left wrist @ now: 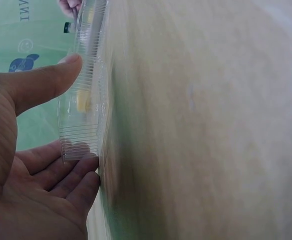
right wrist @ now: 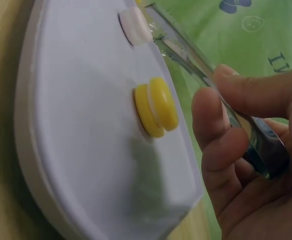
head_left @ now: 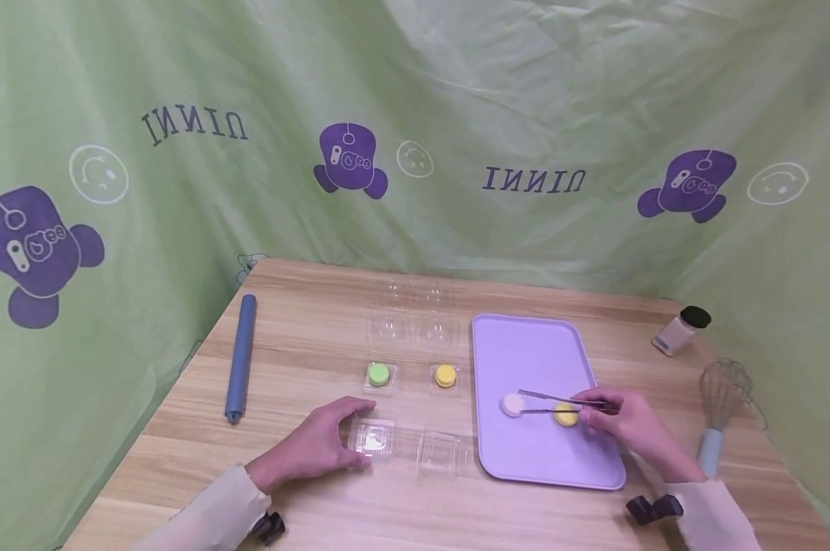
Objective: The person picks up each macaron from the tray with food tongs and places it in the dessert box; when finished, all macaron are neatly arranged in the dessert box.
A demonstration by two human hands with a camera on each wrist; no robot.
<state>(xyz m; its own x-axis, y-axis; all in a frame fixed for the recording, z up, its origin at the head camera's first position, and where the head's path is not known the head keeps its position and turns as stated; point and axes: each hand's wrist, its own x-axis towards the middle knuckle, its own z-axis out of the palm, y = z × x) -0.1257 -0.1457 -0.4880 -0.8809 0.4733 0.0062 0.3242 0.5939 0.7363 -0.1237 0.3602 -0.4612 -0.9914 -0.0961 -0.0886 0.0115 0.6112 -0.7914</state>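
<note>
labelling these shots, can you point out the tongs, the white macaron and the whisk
tongs (head_left: 560, 399), head view, middle of the metal arms
white macaron (head_left: 513, 404), head view, its top shell
whisk (head_left: 723, 389), head view, the wire loops

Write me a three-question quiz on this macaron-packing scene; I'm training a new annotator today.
1. True or false: the right hand holds tongs.
2. Which macaron do the tong tips touch: A white, B yellow, C green?
3. What does the left hand hold steady?

Key: 1 true. 2 A. 3 A clear plastic box on the table.
</note>
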